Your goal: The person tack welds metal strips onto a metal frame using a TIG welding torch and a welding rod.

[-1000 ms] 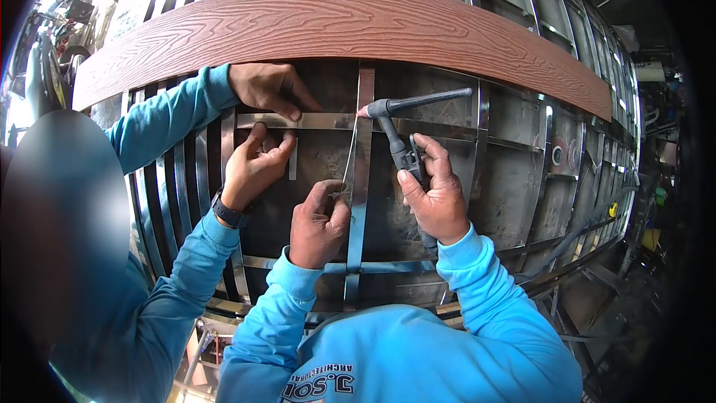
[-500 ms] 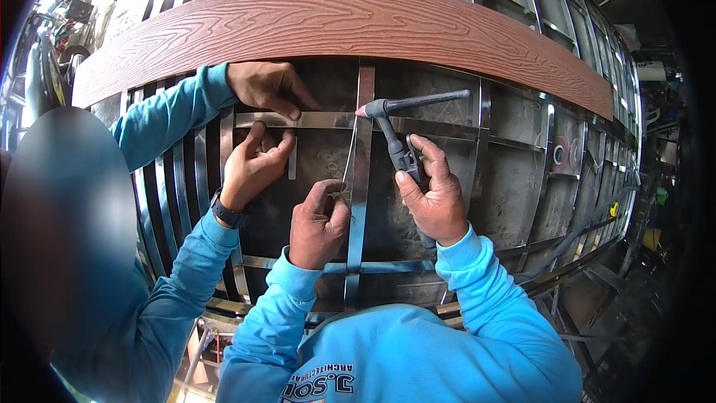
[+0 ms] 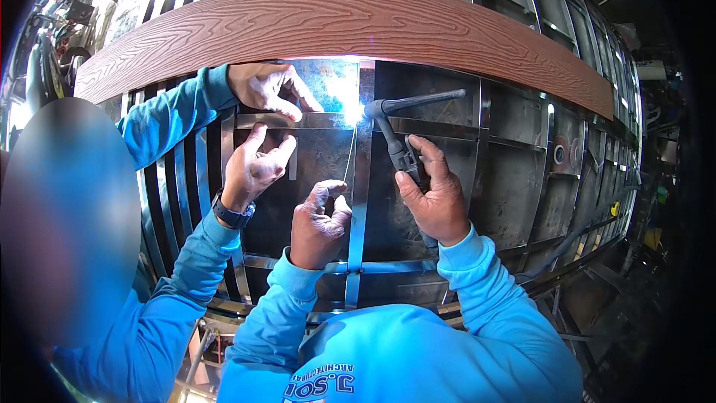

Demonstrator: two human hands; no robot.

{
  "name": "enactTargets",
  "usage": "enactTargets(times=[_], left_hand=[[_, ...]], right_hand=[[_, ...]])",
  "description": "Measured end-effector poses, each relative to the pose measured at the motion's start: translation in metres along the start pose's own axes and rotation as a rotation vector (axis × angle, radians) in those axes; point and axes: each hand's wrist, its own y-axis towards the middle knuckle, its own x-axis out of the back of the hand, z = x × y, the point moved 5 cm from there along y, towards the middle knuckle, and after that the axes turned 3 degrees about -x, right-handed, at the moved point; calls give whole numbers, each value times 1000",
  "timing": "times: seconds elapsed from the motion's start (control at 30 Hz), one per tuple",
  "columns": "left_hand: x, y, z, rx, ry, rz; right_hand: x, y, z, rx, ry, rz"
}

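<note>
My right hand [image 3: 435, 198] is wrapped round the handle of a TIG welding torch [image 3: 394, 138]. Its nozzle points left at a joint in the metal frame, where a bright blue-white arc [image 3: 353, 108] glares and hides the joint itself. In my left hand [image 3: 321, 224] a thin filler rod [image 3: 350, 155] is pinched, its upper end running up into the glare. The upright metal bar [image 3: 359, 209] passes just right of that hand. To the left, a co-worker's two hands [image 3: 257, 168] are at a short metal crosspiece [image 3: 257, 121] that runs to the arc.
A reddish wood-grain board [image 3: 298, 19] spans the frame above the hands. Closely spaced metal bars [image 3: 170, 186] lie at left, near the co-worker's arms. Round discs [image 3: 561, 152] sit on the frame at right. A dark cable [image 3: 563, 245] runs along the lower right.
A bright arc has lit at the torch tip, and its light now falls on the hands and metal. Both my hands stay almost where they were.
</note>
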Motion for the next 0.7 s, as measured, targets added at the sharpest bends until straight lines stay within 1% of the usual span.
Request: enactTargets(times=[0.07,0.2,0.3,0.4,0.6,0.7], left_hand=[[0,0,1,70,-12,27],[-1,0,-2,32,-4,11],[-3,0,6,-10,-50,-8],[-2,0,2,16,-32,15],[-7,-1,-4,-31,-24,9],[-17,-1,-27,50,19,70]], right_hand=[[1,1,2,31,-12,-16],[1,2,2,71,-20,-33],[2,1,1,25,-15,-21],[4,1,-3,-78,112,-33],[18,-11,-4,-93,149,-90],[25,-23,0,-123,259,-81]])
